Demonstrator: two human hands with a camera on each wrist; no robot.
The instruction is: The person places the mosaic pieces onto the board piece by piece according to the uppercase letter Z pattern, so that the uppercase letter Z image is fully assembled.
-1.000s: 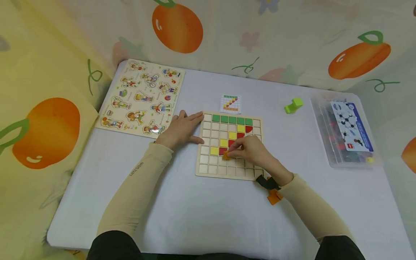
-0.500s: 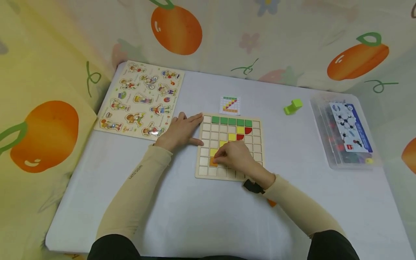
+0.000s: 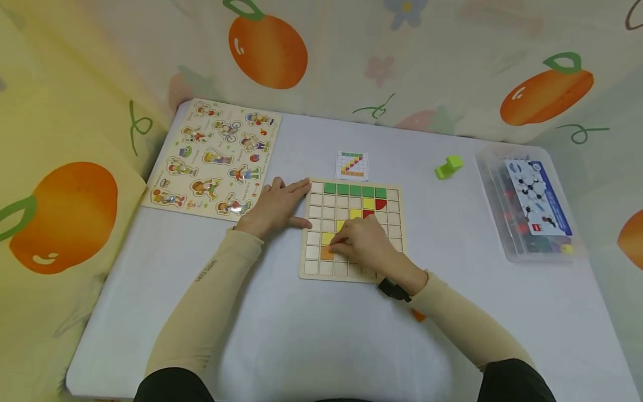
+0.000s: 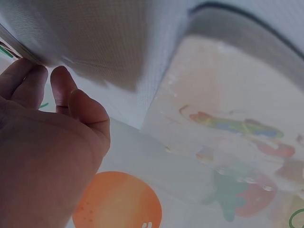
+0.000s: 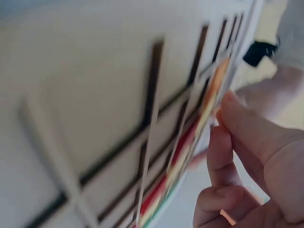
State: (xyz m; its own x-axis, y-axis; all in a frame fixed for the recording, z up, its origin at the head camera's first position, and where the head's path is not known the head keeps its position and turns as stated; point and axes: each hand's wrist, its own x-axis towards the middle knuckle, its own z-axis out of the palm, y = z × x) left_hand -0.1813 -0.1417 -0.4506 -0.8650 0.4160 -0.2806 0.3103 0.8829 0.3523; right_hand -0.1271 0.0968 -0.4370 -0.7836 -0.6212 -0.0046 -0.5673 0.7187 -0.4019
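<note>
A light wooden grid board point(image 3: 311, 253) lies on the table, with a row of green tiles point(image 3: 355, 190) near its top and a diagonal of yellow tiles point(image 3: 355, 214) and red tiles point(image 3: 380, 204). Along its left edge rests my left hand point(image 3: 273, 207), thumb and fingers spread. My right hand point(image 3: 365, 244) reaches over the lower middle of the board. Its thumb and index finger pinch at the right edge of an orange tile point(image 3: 326, 253), which lies below the lowest yellow tile. In the right wrist view the thumb and index tips meet close beside the orange tile point(image 5: 219, 76).
Above the board lies a small pattern card point(image 3: 352, 166). More orange pieces point(image 3: 418, 316) show partly from under the right forearm. Light green blocks point(image 3: 449, 167) stand to the right, near a clear plastic case point(image 3: 492, 212). A puzzle board with figures point(image 3: 213, 159) lies at left.
My right hand has moved left and slightly down across the board, bringing the orange tile to a cell under the lowest yellow tile. The left hand stays at the board's edge.
</note>
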